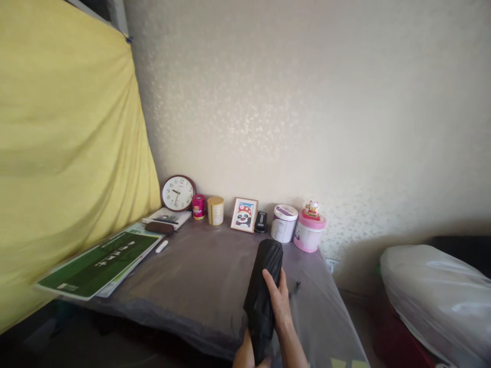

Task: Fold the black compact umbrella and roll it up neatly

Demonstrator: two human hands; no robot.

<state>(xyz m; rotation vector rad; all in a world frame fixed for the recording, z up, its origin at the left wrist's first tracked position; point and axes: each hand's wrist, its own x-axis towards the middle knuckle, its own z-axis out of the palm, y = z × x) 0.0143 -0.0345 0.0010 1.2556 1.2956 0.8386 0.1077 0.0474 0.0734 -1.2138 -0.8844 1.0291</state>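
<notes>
A black folded umbrella (pixel 264 276), seemingly in a cloth sleeve, stands tilted over the front right part of the table. My right hand (pixel 279 301) is closed around its right side, thumb and fingers lying along the dark fabric. Lower down, my left hand (pixel 245 352) grips the bottom end of the umbrella, partly hidden behind it and cut off by the picture's edge. A thin dark cord with a small toggle (pixel 296 287) sticks out to the right of my right hand.
Along the wall stand a round clock (pixel 178 193), a pink can (pixel 198 207), a yellow tin (pixel 215 210), a panda picture frame (pixel 244 214), a black stapler-like object (pixel 261 222), a white tub (pixel 284 224) and a pink tub (pixel 308 235) topped with a figurine. Green sheets (pixel 99 260) lie left.
</notes>
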